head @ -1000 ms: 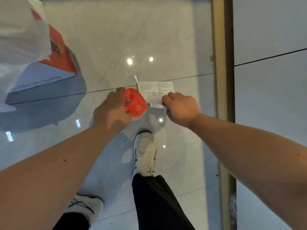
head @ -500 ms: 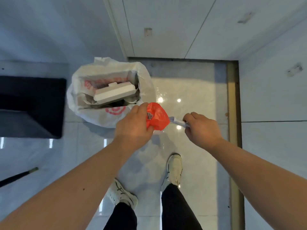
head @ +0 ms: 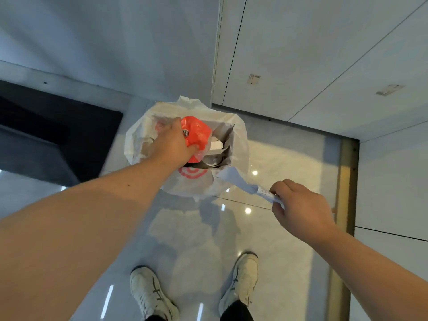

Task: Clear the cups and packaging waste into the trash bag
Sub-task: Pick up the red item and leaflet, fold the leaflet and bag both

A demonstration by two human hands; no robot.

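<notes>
Here the left hand (head: 172, 142) is closed around a crumpled red wrapper (head: 196, 136), the fingers wrapped over its lower edge and the wrapper bulging out to the right of the knuckles; hand and wrapper sit directly over the open mouth of the white trash bag (head: 240, 135), which stands on the glossy tiled floor (head: 289, 163) against the corner of the white wall panels (head: 301, 54). Inside the bag a white box (head: 216, 144) and what may be a clear lid show beside the wrapper, though blur makes that hard to settle; the bag's front carries a red ring print (head: 192, 173). The right hand (head: 301, 205) is lower and to the right, well clear of the bag's mouth, its thumb and fingers pinched shut on the near end of a long white receipt (head: 245, 184); the strip's far end reaches up to the bag's right rim, touching or just overlapping it. 2 white sneakers (head: 240, 281) stand on the tiles below the arms; a dark mat (head: 53, 128) lies left of the bag.
</notes>
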